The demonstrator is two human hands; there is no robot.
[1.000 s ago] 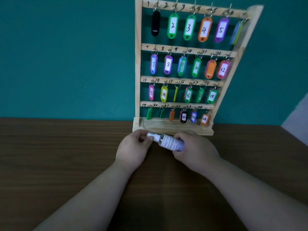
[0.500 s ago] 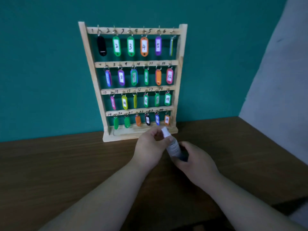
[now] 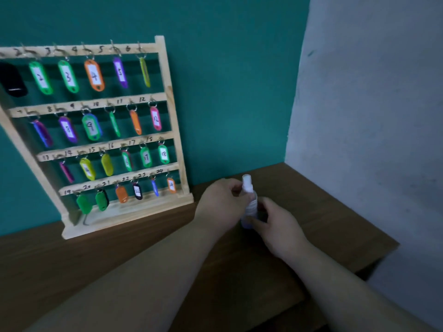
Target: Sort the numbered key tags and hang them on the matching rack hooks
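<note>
The wooden rack is standing along the back edge of the table, leaning against the teal wall, with its left side running out of the picture. The key tags are hanging from the hooks in four rows under handwritten numbers. Some are showing their white number labels and others are turned edge-on or are too blurred to read. All of them are sitting to the left of the hands and apart from them, and the nearest, an orange tag at the right end of the bottom row, is hanging just beyond the left hand. The left hand is lying close to the right end of the rack's base, with its fingers curled and pinching the upper part of a small bottle just below the white cap. The right hand is wrapping its fingers round the lower part of the same bottle. The bottle is standing roughly upright between the two hands, toward the back right corner of the table, near where the teal wall is meeting the grey wall. Motion blur is hiding whether its bottom is touching the table.
</note>
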